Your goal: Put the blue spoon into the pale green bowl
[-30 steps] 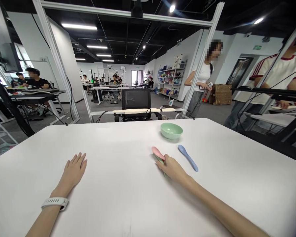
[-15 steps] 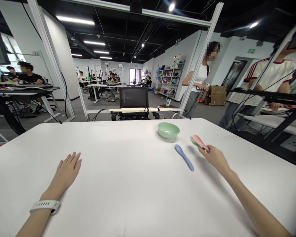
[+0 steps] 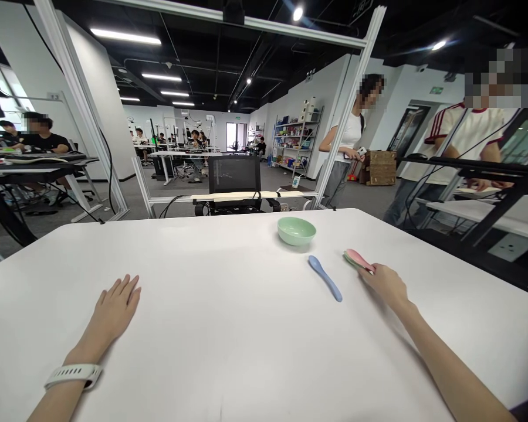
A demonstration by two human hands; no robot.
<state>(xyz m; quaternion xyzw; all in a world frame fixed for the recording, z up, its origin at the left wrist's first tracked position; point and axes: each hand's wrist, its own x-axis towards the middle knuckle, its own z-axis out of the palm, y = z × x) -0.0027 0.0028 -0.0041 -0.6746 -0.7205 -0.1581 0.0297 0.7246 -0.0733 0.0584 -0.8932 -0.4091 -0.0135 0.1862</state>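
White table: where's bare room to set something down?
Free: between left hand and blue spoon; also left of the green bowl. Crowded: right of the blue spoon, where the right hand holds pink spoon and green utensil.

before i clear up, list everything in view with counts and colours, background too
table: 1, white, foreground
pink spoon: 1, pink, right side
green spoon: 1, green, mostly hidden beneath the pink one
blue spoon: 1, blue, right of centre
bowl: 1, green, near the far edge
office chair: 1, black, beyond the table
frame: 1, silver, around the far side
shelf unit: 1, grey, background
box: 1, brown, right background
standing people: 2, white tops, right
seated people: several, count unclear, background
ceiling lights: several, white, overhead
wristband: 1, white, lower left
left hand: 1, bare, flat on the table
right hand: 1, bare, holding the pink and green spoons
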